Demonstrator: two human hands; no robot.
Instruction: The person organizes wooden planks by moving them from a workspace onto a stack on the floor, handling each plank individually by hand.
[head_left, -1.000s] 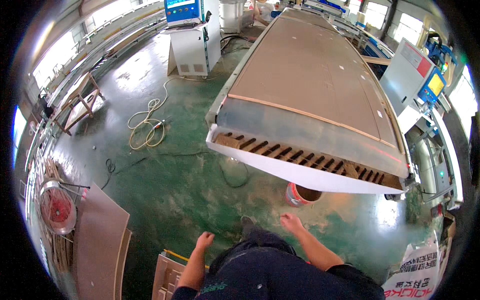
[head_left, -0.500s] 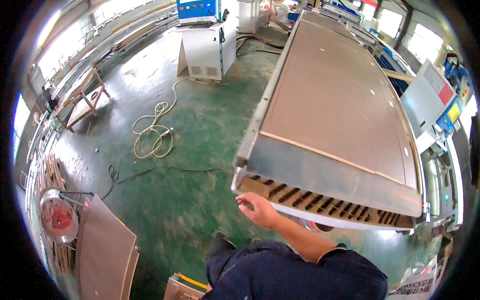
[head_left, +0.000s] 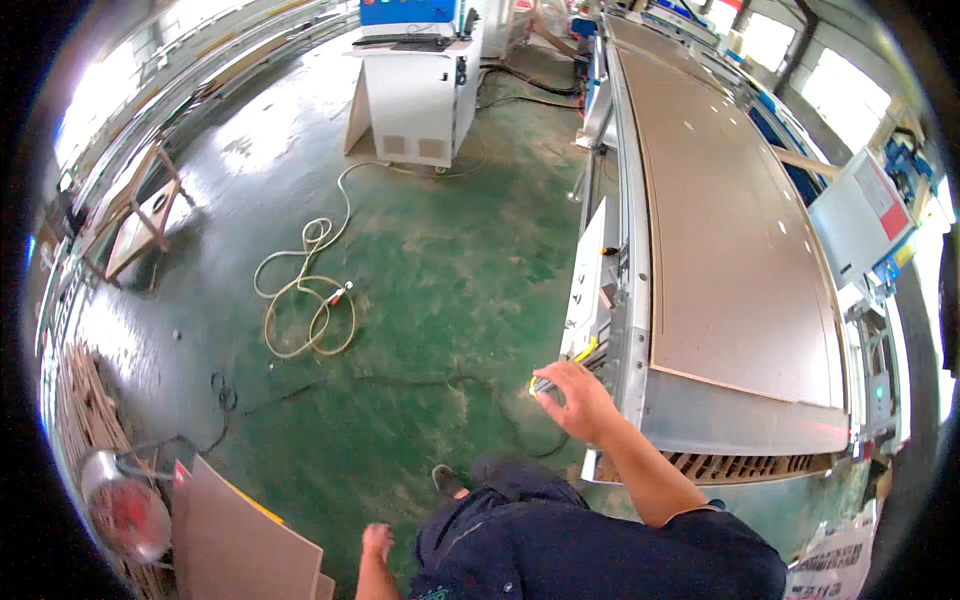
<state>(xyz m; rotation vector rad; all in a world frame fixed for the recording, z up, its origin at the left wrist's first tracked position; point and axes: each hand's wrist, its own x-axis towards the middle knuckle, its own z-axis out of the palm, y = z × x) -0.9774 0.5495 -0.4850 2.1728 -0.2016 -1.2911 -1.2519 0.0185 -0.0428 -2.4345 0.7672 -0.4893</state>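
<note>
The person's right hand (head_left: 582, 402) is at a yellow-and-grey tool (head_left: 589, 349) beside the machine bed (head_left: 740, 407), apparently reached but not drawn clear; brown panel (head_left: 740, 230) on bed; fingers' grip, there and in the left hand (head_left: 378, 541), cannot be told.

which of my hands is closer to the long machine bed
Your right hand, beside the bed's left edge; your left hand is farther off.
</note>
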